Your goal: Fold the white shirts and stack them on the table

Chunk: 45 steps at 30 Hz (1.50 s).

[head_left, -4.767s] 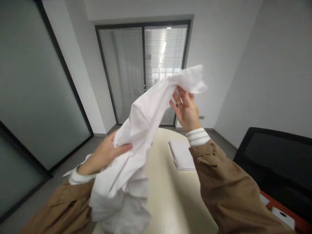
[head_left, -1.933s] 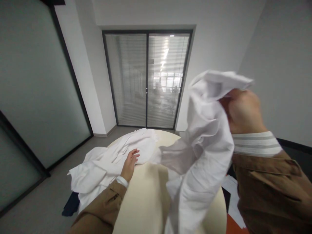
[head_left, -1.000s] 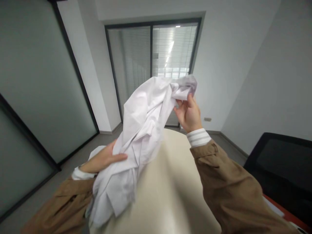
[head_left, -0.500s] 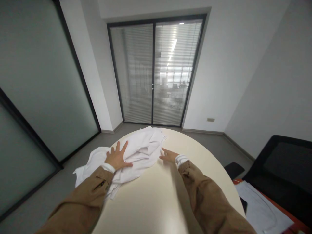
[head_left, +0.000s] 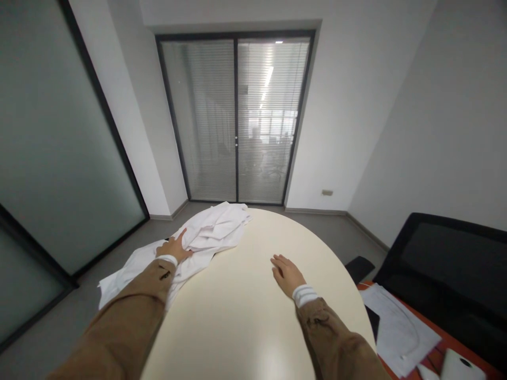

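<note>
Right hand (head_left: pixel 287 274), relaxed and holding nothing, is drawing away from the white cloth (head_left: pixel 214 227), which is lying on the worktop (head_left: pixel 237 306) to its left, under the spread left hand (head_left: pixel 174 250), so laying-down seems to be finishing.

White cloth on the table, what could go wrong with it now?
The white cloth might slip off, because part of it seems to spill past the left side of the table. It could also end up full of creases, since it lies crumpled with the left hand on it.
</note>
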### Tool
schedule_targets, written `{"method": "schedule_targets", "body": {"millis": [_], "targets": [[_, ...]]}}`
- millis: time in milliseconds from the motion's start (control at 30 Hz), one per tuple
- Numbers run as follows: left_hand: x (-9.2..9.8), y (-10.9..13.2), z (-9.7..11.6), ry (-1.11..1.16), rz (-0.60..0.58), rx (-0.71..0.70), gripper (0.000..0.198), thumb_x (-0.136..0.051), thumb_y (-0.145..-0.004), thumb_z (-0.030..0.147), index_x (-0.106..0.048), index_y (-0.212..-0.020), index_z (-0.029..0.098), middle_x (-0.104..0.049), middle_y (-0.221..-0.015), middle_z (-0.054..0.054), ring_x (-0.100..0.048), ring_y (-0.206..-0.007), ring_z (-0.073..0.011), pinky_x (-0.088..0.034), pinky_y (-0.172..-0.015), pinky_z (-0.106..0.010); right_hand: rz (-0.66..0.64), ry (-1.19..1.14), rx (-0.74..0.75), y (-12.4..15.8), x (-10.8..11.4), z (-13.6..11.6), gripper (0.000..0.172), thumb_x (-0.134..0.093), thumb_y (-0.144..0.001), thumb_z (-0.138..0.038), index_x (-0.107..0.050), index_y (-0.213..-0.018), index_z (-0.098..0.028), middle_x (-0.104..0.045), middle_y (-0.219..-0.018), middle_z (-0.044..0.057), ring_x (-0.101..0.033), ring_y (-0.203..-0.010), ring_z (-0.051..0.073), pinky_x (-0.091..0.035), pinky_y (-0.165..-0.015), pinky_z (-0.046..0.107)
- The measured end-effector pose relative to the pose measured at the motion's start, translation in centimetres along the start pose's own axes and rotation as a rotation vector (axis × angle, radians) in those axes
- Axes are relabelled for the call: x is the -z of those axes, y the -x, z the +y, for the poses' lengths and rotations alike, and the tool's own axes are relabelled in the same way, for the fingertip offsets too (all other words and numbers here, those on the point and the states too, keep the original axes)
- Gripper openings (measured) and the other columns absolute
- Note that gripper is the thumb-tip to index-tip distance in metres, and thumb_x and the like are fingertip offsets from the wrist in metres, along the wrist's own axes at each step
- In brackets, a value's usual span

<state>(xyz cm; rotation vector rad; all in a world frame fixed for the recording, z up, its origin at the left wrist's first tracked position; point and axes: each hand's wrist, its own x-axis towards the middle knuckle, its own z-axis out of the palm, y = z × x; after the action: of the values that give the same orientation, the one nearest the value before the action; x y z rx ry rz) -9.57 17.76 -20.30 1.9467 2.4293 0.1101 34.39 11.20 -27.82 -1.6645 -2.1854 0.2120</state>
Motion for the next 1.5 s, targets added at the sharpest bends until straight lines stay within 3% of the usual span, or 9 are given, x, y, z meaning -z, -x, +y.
{"method": "schedule_targets", "body": {"millis": [67,167,233,300,367,500,600,700,1500], "targets": [[0.3,0.2,0.5,-0.031,0.056,0.002,0.102,-0.068,-0.074,0.055,-0.017,-0.156,0.024,-0.039,-0.151,-0.022,-0.045,-0.128,-0.0485,-0.035,-0.099,-0.062,0.033,0.001,-0.026,0.8,0.2,0.7,0.047,-0.04,-0.094,-0.03,-0.061,-0.133,-0.016,-0.054,-0.144,0.008,-0.042,-0.139,0.023,-0.029,-0.118,0.04],[1.2,1.8,3.0,-0.094,0.232,-0.009,0.129,-0.083,-0.057,0.042,-0.008,-0.157,0.012,-0.01,-0.161,-0.027,-0.01,-0.145,-0.0512,-0.015,-0.113,-0.062,0.086,0.013,-0.013,1.0,0.8,0.4,0.043,-0.04,-0.092,-0.027,-0.064,-0.126,-0.016,-0.059,-0.137,0.009,-0.048,-0.132,0.022,-0.032,-0.115,0.036],[1.5,3.6,5.8,-0.045,0.346,-0.194,0.13,-0.084,-0.057,0.037,-0.006,-0.156,0.009,0.0,-0.162,-0.025,0.006,-0.148,-0.045,-0.007,-0.118,-0.059,0.101,0.038,-0.019,0.6,1.2,-0.3,0.039,-0.043,-0.091,-0.027,-0.066,-0.121,-0.018,-0.062,-0.13,0.01,-0.053,-0.124,0.022,-0.036,-0.11,0.035],[1.0,5.4,9.1,0.074,0.392,-0.466,0.106,-0.074,-0.072,0.038,-0.014,-0.156,0.012,-0.004,-0.164,-0.019,0.004,-0.15,-0.0381,-0.009,-0.12,-0.056,0.088,0.074,-0.072,0.0,1.4,-1.2,0.036,-0.046,-0.09,-0.03,-0.067,-0.117,-0.019,-0.064,-0.124,0.011,-0.055,-0.117,0.024,-0.039,-0.105,0.036],[-0.6,7.0,12.4,0.191,0.348,-0.697,0.077,-0.059,-0.085,0.034,-0.027,-0.153,0.018,-0.016,-0.164,-0.012,-0.01,-0.151,-0.0307,-0.018,-0.121,-0.05,0.079,0.104,-0.136,-0.4,1.4,-1.9,0.036,-0.048,-0.089,-0.034,-0.066,-0.117,-0.019,-0.063,-0.122,0.013,-0.054,-0.115,0.027,-0.039,-0.102,0.038],[-5.6,8.6,16.3,0.34,0.216,-0.781,0.054,-0.049,-0.092,0.028,-0.045,-0.144,0.017,-0.039,-0.154,-0.013,-0.034,-0.144,-0.0275,-0.029,-0.118,-0.047,0.057,0.121,-0.116,-0.8,0.8,-2.1,0.051,-0.05,-0.089,-0.042,-0.056,-0.135,-0.021,-0.049,-0.145,0.014,-0.039,-0.136,0.031,-0.028,-0.111,0.046],[-8.4,8.5,16.7,0.319,0.118,-0.749,0.046,-0.045,-0.095,0.03,-0.052,-0.139,0.017,-0.045,-0.151,-0.014,-0.037,-0.142,-0.0293,-0.029,-0.117,-0.051,-0.027,0.121,-0.101,-1.0,0.2,-1.5,0.062,-0.047,-0.091,-0.047,-0.043,-0.148,-0.023,-0.03,-0.159,0.011,-0.021,-0.147,0.033,-0.016,-0.116,0.054],[-9.5,7.9,16.2,0.306,0.088,-0.755,0.046,-0.044,-0.096,0.03,-0.052,-0.14,0.02,-0.042,-0.153,-0.011,-0.034,-0.143,-0.0286,-0.027,-0.118,-0.051,-0.091,0.117,-0.105,-1.4,-0.1,-0.8,0.065,-0.043,-0.092,-0.049,-0.037,-0.151,-0.022,-0.026,-0.161,0.01,-0.018,-0.149,0.032,-0.01,-0.118,0.055],[-9.5,7.8,15.5,0.301,0.035,-0.76,0.048,-0.041,-0.098,0.033,-0.048,-0.143,0.019,-0.037,-0.156,-0.012,-0.029,-0.146,-0.0303,-0.026,-0.118,-0.051,-0.162,0.1,-0.023,-1.3,-0.3,-0.8,0.07,-0.041,-0.092,-0.055,-0.032,-0.154,-0.022,-0.025,-0.161,0.006,-0.017,-0.15,0.028,-0.011,-0.12,0.05]]}}
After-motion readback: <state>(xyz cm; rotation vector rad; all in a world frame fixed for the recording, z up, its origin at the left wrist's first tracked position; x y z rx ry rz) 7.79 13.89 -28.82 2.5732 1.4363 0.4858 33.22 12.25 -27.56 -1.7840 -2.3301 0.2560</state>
